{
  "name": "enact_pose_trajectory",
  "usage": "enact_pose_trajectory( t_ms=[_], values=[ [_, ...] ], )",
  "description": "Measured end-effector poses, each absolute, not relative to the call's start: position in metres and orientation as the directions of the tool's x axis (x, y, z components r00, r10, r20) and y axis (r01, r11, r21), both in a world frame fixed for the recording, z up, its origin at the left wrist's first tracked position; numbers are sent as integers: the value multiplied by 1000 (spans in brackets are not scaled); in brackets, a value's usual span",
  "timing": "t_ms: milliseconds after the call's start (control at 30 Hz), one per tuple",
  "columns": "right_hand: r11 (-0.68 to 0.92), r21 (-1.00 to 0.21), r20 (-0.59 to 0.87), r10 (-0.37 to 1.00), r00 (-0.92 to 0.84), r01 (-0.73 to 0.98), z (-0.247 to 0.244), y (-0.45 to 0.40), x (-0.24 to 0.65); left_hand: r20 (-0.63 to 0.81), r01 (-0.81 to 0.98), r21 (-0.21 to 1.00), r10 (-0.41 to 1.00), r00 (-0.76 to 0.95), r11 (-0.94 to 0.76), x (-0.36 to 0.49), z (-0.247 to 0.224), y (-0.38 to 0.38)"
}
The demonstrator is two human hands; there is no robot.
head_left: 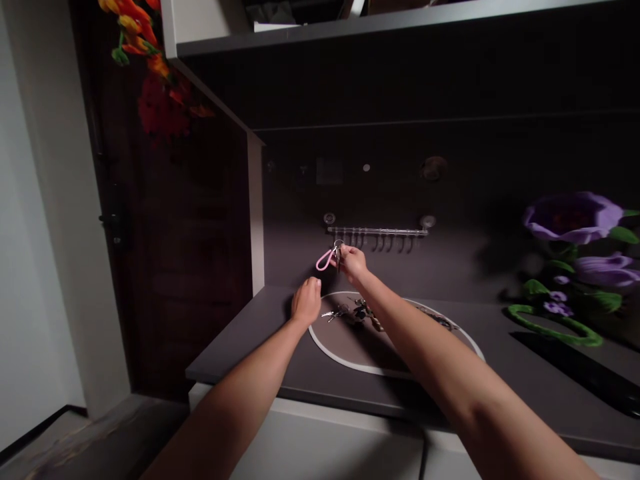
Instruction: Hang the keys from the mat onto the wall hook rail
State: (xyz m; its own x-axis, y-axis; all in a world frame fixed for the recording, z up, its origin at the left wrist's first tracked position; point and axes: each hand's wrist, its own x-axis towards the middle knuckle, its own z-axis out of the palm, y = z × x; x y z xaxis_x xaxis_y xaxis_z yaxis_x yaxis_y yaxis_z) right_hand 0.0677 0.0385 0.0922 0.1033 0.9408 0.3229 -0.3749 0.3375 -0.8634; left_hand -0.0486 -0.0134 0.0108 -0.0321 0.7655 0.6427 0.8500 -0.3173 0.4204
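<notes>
My right hand (353,261) is closed in a pinch on a key ring (338,244) with keys and a pink loop strap (325,260). It holds them up just below the left end of a clear hook rail (377,231) on the back wall. Lower and to the left, my left hand (307,301) is curled shut over the left edge of a round mat (345,362). Its finger undersides are hidden, so any held thing cannot be made out. Several loose keys (331,314) lie on the mat, partly covered by my right forearm.
Purple artificial flowers (575,217) stand at the right of the dark counter (250,340), by a long black object (575,370). A shelf (400,30) overhangs the counter. At the left is a dark door (195,253), with orange flowers (135,30) above.
</notes>
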Motion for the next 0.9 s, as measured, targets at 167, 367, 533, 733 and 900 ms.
enact_pose_trajectory(
  t_ms=[167, 367, 533, 733, 900],
  values=[
    [299, -829, 270, 954, 129, -474, 100, 52, 62, 647, 877, 363, 763, 6, -315, -48, 10, -11],
    [244, -813, 204, 970, 134, -529, 105, 60, 57, 638, 882, 350, 770, 23, -316, -48, 11, -13],
    [204, -819, 168, 979, 115, -536, 103, 61, 57, 628, 887, 339, 777, 35, -314, -48, 11, -14],
    [185, -827, 171, 982, 75, -531, 95, 58, 60, 629, 891, 335, 777, 30, -306, -48, 11, -13],
    [185, -842, 162, 983, 89, -507, 93, 56, 61, 631, 891, 332, 775, 34, -309, -48, 10, -12]
  ],
)
